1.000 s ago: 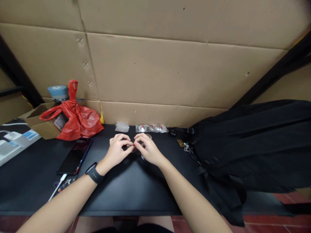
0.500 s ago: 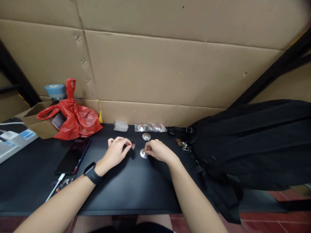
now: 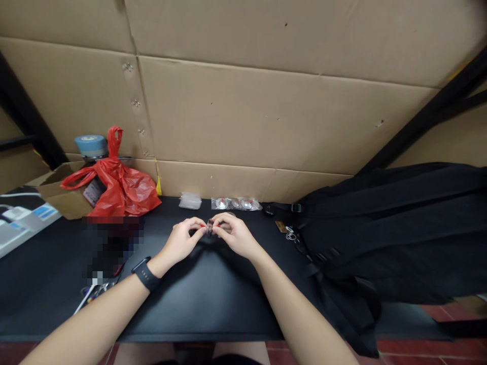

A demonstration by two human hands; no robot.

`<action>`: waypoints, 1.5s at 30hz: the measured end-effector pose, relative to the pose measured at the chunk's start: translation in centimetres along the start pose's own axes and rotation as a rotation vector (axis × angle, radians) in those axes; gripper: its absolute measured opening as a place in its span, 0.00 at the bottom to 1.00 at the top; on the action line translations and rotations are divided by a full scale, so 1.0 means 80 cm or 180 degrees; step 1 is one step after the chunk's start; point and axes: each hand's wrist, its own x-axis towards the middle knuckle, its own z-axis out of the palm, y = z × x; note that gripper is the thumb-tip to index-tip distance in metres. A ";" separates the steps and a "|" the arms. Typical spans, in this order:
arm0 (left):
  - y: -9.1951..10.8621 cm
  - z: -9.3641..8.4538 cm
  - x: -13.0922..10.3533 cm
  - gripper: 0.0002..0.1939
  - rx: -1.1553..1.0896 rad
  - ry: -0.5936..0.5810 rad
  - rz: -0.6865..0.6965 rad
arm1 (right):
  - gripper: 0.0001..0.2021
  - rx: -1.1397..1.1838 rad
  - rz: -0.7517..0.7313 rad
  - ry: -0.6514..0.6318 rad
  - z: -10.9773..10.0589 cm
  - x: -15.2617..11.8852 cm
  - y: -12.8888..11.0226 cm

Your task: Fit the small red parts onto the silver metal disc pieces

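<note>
My left hand (image 3: 185, 238) pinches a small silver finger cymbal (image 3: 208, 228) by the red bit at its back and holds it on edge above the black tabletop (image 3: 205, 299). From the other side, my right hand (image 3: 236, 236) grips a second finger cymbal (image 3: 211, 226), also on edge. The two discs are face to face and very close; whether they touch, I cannot tell. Another metal disc is mostly hidden behind my right fingers. Clear plastic packets (image 3: 236, 204) with more silver discs and red bits lie by the cardboard wall, beside some clear plastic wrappers (image 3: 190, 201).
A red plastic bag (image 3: 122, 190) and an open cardboard box (image 3: 63, 195) stand at the left, near a white power strip (image 3: 30, 223). A pixelated dark object and a white cable (image 3: 85, 299) lie nearer. A black backpack (image 3: 403, 233) fills the right side.
My right hand has lifted its finger cymbal off the tabletop and brought it left, up against the one in my left hand. The left hand stays nearly in place.
</note>
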 end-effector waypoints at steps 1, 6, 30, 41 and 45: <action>-0.001 0.000 0.000 0.09 -0.0047 0.0011 -0.0015 | 0.10 0.0217 0.0112 0.0022 0.002 0.000 0.003; 0.001 -0.001 0.002 0.10 -0.0002 0.0152 -0.0093 | 0.17 0.0862 0.0352 0.0164 0.010 0.001 0.010; -0.071 -0.030 0.030 0.23 0.2486 0.0160 -0.0181 | 0.28 0.1040 0.0554 0.0607 -0.021 0.009 0.019; 0.010 -0.058 0.014 0.13 0.1923 0.0537 0.0700 | 0.27 0.1008 0.0423 0.0831 -0.058 0.007 0.018; 0.028 -0.035 0.005 0.09 0.1586 0.0096 0.0819 | 0.27 0.0662 0.0414 0.0788 -0.065 0.006 0.011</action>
